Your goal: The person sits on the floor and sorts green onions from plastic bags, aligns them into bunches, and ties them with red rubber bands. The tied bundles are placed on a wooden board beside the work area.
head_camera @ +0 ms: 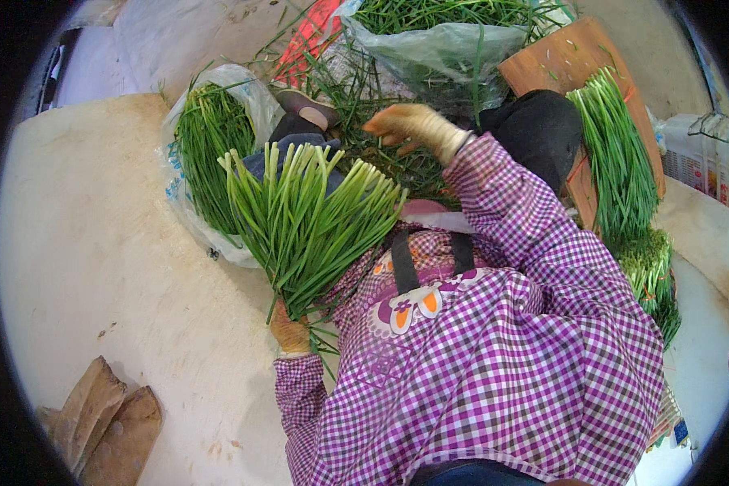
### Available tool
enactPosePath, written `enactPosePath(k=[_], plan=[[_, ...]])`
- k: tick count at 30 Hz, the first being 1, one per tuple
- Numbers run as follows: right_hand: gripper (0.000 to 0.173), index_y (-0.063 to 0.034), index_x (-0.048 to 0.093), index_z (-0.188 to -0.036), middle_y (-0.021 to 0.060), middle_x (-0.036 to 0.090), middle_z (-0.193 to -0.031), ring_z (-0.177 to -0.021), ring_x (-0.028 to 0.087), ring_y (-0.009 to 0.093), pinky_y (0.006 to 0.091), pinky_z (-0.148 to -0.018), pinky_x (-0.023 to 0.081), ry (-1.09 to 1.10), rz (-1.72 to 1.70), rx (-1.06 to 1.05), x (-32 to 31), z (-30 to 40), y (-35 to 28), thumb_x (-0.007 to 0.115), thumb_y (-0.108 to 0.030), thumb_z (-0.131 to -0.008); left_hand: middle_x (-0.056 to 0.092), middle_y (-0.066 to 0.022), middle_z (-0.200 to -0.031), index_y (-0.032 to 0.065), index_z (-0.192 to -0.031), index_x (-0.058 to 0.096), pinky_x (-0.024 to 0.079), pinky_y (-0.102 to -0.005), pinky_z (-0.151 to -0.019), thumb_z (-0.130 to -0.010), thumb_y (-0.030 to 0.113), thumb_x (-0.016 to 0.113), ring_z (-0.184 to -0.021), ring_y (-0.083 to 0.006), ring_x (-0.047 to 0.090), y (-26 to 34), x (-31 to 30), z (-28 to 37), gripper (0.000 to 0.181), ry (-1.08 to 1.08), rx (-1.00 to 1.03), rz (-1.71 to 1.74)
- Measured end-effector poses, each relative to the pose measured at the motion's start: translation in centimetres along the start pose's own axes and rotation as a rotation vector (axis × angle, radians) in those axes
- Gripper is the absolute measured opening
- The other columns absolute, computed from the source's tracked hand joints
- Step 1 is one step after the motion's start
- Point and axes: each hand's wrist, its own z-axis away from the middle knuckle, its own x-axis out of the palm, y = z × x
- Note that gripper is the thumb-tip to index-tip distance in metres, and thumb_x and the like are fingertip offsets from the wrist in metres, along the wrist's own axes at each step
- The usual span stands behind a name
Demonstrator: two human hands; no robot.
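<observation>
My left hand, in a stained glove, grips the leafy lower end of a fanned bunch of green garlic chives, pale cut ends pointing away from me. My right hand, gloved too and a little blurred, is raised over loose chive scraps with its fingers somewhat spread; no object shows in it. Left of the held bunch, more chives lie in a clear plastic bag. A tied bunch of chives rests on a wooden board at the right.
A large plastic bag full of chives stands at the top, beside red material. Below the board lie more tied chives. A white plastic crate stands far right, and brown cardboard-like pieces lie at the lower left.
</observation>
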Motion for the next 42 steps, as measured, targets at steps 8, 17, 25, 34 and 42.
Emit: enactPosePath(k=[8, 17, 25, 34, 42], plan=[[0.022, -0.0051, 0.072, -0.094, 0.0098, 0.068, -0.084, -0.061, 0.058, 0.023, 0.0388, -0.052, 0.048, 0.440, -0.143, -0.038, 0.4, -2.8, 0.3, 0.068, -0.024, -0.084, 0.059, -0.0204, -0.130, 0.0038, -0.148, 0.038, 0.052, -0.0371, -0.089, -0.094, 0.031, 0.061, -0.111, -0.0286, 0.062, -1.5, 0.0, 1.0, 0.064, -0.051, -0.224, 0.438], [0.054, -0.0087, 0.065, -0.125, 0.0110, 0.064, -0.128, -0.116, 0.060, 0.024, 0.0370, -0.092, 0.050, -0.174, 0.085, 0.312, 3.2, 0.3, 5.1, 0.070, -0.045, -0.086, 0.064, -0.0180, -0.123, 0.0086, -0.148, 0.038, 0.054, -0.0374, -0.086, -0.092, 0.023, 0.061, -0.105, -0.0310, 0.066, -0.5, 0.1, 1.0, 0.062, 0.042, 0.099, -0.181], [0.038, -0.0050, 0.062, -0.116, 0.0043, 0.065, -0.092, -0.074, 0.054, 0.014, 0.0316, -0.057, 0.050, 0.156, 0.102, 0.285, -2.5, 1.2, 4.1, 0.066, -0.033, -0.090, 0.064, -0.0154, -0.122, 0.0104, -0.146, 0.042, 0.055, -0.0377, -0.087, -0.094, 0.016, 0.060, -0.104, -0.0287, 0.066, -0.2, 1.0, 1.1, 0.055, 0.062, 0.036, -0.072], [0.018, -0.0051, 0.069, -0.094, 0.0096, 0.067, -0.082, -0.080, 0.065, 0.024, 0.0371, -0.074, 0.052, 0.119, 0.580, -0.018, 3.5, -1.1, 9.7, 0.066, -0.022, -0.087, 0.064, -0.0154, -0.124, 0.0085, -0.144, 0.044, 0.054, -0.0356, -0.088, -0.090, 0.012, 0.063, -0.104, -0.0267, 0.066, 1.2, 1.0, 1.1, 0.057, 0.043, -0.151, -0.057], [0.026, -0.0060, 0.069, -0.110, 0.0155, 0.071, -0.096, -0.087, 0.068, 0.027, 0.0368, -0.079, 0.054, 0.410, 0.697, 0.076, -6.3, -0.9, 1.5, 0.055, -0.023, -0.095, 0.065, -0.0155, -0.122, 0.0051, -0.143, 0.045, 0.053, -0.0334, -0.088, -0.090, 0.009, 0.062, -0.104, -0.0260, 0.066, 0.4, 1.8, 0.7, 0.056, 0.112, 0.029, -0.137]])
